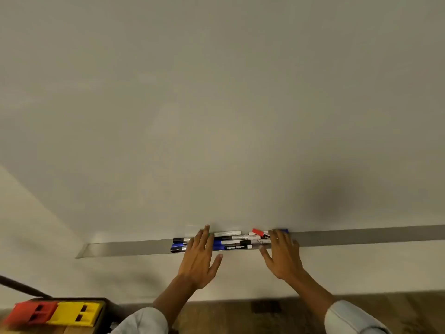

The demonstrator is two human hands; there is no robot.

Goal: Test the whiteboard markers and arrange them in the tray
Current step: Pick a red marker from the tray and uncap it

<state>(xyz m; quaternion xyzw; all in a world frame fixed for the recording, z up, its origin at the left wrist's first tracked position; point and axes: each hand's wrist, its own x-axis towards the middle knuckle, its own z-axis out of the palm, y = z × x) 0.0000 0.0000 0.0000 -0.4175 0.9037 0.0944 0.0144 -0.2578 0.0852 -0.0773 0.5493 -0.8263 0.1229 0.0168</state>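
Several whiteboard markers (231, 241) lie bunched lengthwise in the grey metal tray (361, 235) under the blank whiteboard (216, 104). They have blue, black and red caps. My left hand (199, 259) rests flat over the left part of the bunch, fingers spread. My right hand (281, 254) lies flat over the right end, covering marker tips beside a red cap (257, 231). Neither hand is closed around a marker.
The tray runs from its left end (84, 250) to the right frame edge. A red and a yellow block (55, 313) sit on a dark surface at the lower left. Wooden flooring (265, 314) shows below the wall.
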